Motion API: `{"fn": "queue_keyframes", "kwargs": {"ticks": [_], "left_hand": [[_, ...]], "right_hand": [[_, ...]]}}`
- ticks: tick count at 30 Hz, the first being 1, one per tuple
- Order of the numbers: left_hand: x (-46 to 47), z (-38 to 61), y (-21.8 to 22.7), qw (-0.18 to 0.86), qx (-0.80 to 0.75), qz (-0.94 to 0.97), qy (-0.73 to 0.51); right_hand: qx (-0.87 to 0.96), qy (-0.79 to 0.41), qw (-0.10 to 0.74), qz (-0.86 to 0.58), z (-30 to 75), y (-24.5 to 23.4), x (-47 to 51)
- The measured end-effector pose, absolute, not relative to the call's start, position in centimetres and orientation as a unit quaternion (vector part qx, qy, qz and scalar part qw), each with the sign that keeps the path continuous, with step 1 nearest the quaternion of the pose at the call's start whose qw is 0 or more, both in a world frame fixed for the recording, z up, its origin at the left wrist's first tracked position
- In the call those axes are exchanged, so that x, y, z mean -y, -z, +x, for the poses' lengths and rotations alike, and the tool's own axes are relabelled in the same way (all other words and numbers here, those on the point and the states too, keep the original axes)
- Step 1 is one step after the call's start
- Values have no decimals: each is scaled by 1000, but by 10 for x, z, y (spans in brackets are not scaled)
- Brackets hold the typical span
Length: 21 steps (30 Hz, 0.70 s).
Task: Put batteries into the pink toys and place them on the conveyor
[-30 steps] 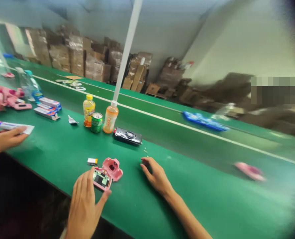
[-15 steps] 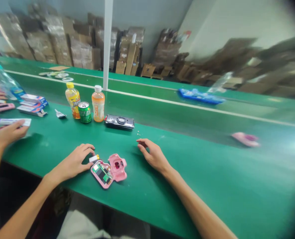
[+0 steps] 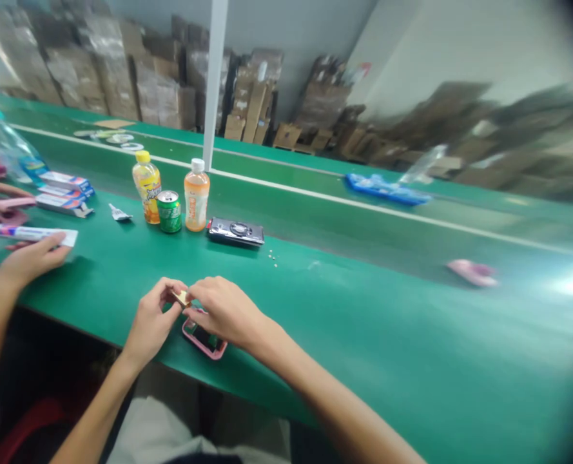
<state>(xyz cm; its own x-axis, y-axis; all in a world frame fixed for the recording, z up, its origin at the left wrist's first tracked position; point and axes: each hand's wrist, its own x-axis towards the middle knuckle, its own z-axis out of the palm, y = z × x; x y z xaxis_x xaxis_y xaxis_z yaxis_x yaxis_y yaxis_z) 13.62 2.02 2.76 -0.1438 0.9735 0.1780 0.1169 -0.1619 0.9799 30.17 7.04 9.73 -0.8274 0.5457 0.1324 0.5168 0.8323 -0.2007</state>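
Observation:
My left hand (image 3: 153, 317) and my right hand (image 3: 224, 310) meet above the near edge of the green bench. Both pinch a small yellowish part (image 3: 183, 297), a little battery-like block, between their fingertips. Just beneath them lies an opened pink toy shell (image 3: 203, 339) with a circuit board inside, mostly hidden by my right hand.
Two juice bottles (image 3: 147, 185) and a green can (image 3: 169, 211) stand beside a black device (image 3: 235, 232). Tiny screws (image 3: 272, 256) lie near it. Another person's hand (image 3: 31, 259) rests at the left on a tube (image 3: 29, 234). Pink part (image 3: 472, 271) and blue tray (image 3: 387, 189) lie on the belt.
My right hand came left from the bare bench to join my left hand. The small part was lifted off the bench and is pinched by both hands over the pink shell.

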Motion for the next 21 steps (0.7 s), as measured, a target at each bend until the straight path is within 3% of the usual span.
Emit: {"fn": "queue_keyframes", "kwargs": {"ticks": [7,14,21], "left_hand": [[-27,142,-24,536,-478,335,-610],[-22,136,-24,600,-409,272,-632],[-21,135,-25,608,-396,288,-625]], "right_hand": [[932,-3,170,-321,294,-69,-61],[901,-199,256,-288,290,-67,-82],[908,-205,221,-291,284,-79,-96]]}}
